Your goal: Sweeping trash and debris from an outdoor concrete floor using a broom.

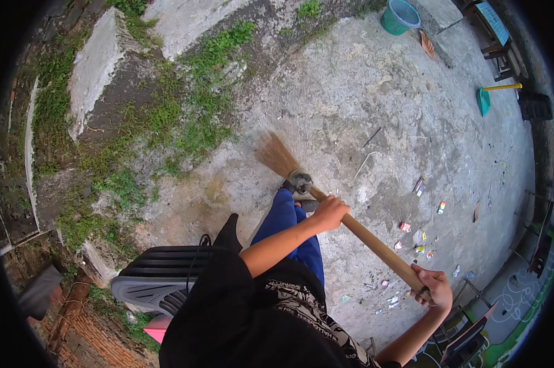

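Note:
I hold a stick broom with a thick wooden handle (378, 246) slanting across in front of me. My left hand (330, 214) is closed around the lower part of the handle, not far above the dark binding (300, 180). At the upper end, my right hand (432, 287) grips the handle near its tip. The brown bristles (275, 154) point away from me to the left, just past my foot, and are slightly blurred against the concrete ground (341, 115). Crumpled packets and scraps of litter (419, 249) are scattered to the right of the handle.
Stacked black plastic chairs (166, 267) stand close on my left. A green basket (399, 19) sits at the far side. Further right lies a teal dustpan (483, 101) with a yellow handle. Grass (199, 115) and broken concrete blocks (97, 69) border the left.

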The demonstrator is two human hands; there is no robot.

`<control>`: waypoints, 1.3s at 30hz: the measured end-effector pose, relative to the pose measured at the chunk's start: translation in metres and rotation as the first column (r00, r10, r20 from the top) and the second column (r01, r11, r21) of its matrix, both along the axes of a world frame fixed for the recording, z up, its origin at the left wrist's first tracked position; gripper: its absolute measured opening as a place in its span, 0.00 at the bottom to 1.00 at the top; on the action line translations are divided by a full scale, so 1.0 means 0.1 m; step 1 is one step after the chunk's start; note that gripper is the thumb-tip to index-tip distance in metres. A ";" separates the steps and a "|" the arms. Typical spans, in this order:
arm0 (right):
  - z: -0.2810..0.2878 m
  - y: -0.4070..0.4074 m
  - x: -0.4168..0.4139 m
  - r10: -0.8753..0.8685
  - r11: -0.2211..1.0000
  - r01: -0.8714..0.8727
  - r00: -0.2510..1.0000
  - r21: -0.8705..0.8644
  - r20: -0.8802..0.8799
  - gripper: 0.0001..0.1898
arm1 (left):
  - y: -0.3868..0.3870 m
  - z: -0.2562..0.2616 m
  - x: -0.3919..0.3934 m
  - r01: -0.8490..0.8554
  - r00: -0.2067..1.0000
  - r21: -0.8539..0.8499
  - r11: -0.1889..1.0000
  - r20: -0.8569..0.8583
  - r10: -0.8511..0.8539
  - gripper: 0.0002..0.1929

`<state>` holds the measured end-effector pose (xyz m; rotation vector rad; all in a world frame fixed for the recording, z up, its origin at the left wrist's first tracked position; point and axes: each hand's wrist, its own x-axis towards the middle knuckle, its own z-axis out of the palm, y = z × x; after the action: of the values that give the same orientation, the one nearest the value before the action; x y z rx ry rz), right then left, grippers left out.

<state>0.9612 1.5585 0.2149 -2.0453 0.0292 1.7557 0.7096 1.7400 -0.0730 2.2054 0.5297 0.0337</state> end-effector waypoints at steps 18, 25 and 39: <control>-0.23 0.03 -0.61 -0.018 0.999 0.025 0.989 -0.047 0.148 0.23 | 0.13 -0.48 -0.06 0.124 0.990 0.038 0.992 -0.066 -0.121 0.06; -0.28 -0.13 -0.17 -0.034 0.998 0.036 0.999 0.052 -0.031 0.25 | 0.28 0.14 -0.22 -0.036 0.996 0.074 0.997 -0.073 0.041 0.10; -0.05 -0.34 -0.42 -0.141 0.989 0.145 0.985 -0.038 0.096 0.24 | -0.14 -0.17 0.02 0.122 0.991 -0.082 0.989 -0.053 -0.127 0.12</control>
<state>0.9190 1.5243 0.2102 -2.0991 0.1841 1.5843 0.7116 1.7256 -0.0904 2.1637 0.4167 -0.1156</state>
